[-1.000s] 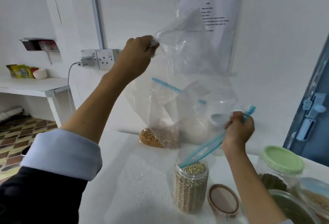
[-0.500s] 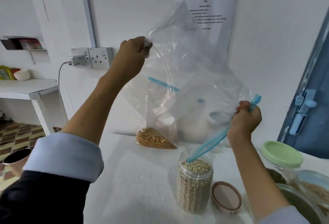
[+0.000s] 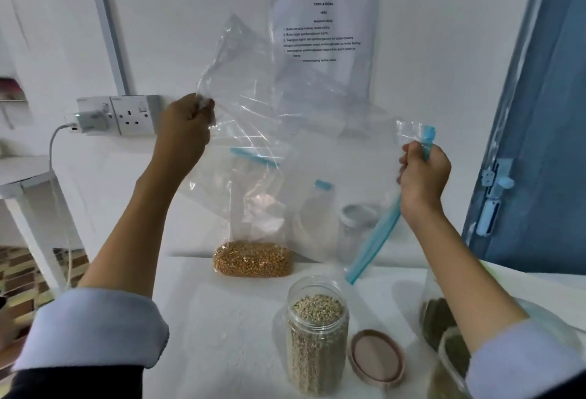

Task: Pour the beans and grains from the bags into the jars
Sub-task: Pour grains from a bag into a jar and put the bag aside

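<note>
Nearest the camera, an open jar (image 3: pixel 318 335) filled almost to its mouth with pale grains is standing upright on the white table (image 3: pixel 222 319). Its brown lid (image 3: pixel 377 356) is lying just beside it on the right. At the lower right edge, two further clear containers (image 3: pixel 444 344) holding dark green contents are partly hidden by the person's right forearm.

Above the jar, both hands are holding an emptied clear bag (image 3: pixel 301 151) in the air, well apart from the jar's mouth. The right hand (image 3: pixel 425 176) is gripping the bag's blue zip strip (image 3: pixel 374 240), fingers curled tightly round it; the strip is hanging diagonally down toward the jar, its lower end stopping above and to the right of the rim without touching it. The left hand (image 3: pixel 185 132) is pinching the opposite corner of the bag, fingers closed on the plastic. The film is stretching between the two hands.

Behind the raised bag, a second bag (image 3: pixel 252 259) with golden-brown grains settled at its bottom is standing on the table against the wall. To its right another bag (image 3: pixel 317 208) and a small clear jar with a grey lid (image 3: pixel 356 227) are showing blurred through the plastic; their contents cannot be told.

Farthest back, a printed sheet in a plastic sleeve (image 3: pixel 323 33) is hanging on the white wall, a double socket (image 3: pixel 126 114) with a plugged charger is sitting at left, and a blue door (image 3: pixel 539 145) is standing at right.
</note>
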`<move>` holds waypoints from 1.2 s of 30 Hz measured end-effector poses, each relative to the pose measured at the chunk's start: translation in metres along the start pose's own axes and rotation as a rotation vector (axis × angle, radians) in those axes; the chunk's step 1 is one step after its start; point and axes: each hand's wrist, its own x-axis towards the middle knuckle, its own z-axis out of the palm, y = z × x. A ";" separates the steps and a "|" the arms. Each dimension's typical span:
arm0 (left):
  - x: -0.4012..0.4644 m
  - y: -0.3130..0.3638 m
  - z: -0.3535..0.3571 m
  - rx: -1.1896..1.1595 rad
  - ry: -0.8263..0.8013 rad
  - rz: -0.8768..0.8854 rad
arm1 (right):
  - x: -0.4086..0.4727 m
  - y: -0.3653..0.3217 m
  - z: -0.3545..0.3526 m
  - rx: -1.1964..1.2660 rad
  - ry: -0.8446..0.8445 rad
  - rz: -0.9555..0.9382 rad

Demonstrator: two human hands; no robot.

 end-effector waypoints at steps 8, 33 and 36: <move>-0.031 0.026 0.083 0.012 0.016 -0.120 | 0.072 -0.006 -0.075 -0.097 -0.088 0.044; -0.148 0.104 0.331 -0.212 -0.529 -0.382 | 0.271 -0.001 -0.366 -0.670 -0.651 0.200; -0.144 0.145 0.355 -0.219 -0.590 -0.387 | 0.275 -0.006 -0.362 -0.585 -0.739 0.167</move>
